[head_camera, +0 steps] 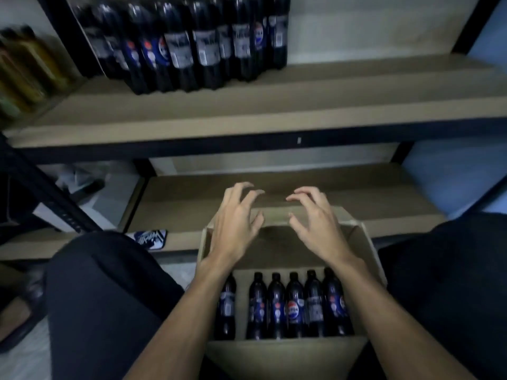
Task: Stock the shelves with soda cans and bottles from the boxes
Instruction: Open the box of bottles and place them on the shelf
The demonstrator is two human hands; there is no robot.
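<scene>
Hands first: my left hand [236, 226] and right hand [319, 224] hover side by side, empty, fingers spread and half-curled, over the far end of the open brown cardboard box [362, 242]. Dark plastic cola bottles with blue labels [295, 305] lie in a row at its near end, beneath my forearms. I'd draw back, wrap one bottle per hand around its middle, then stand each upright on the tan lower shelf board [356, 193] just beyond.
</scene>
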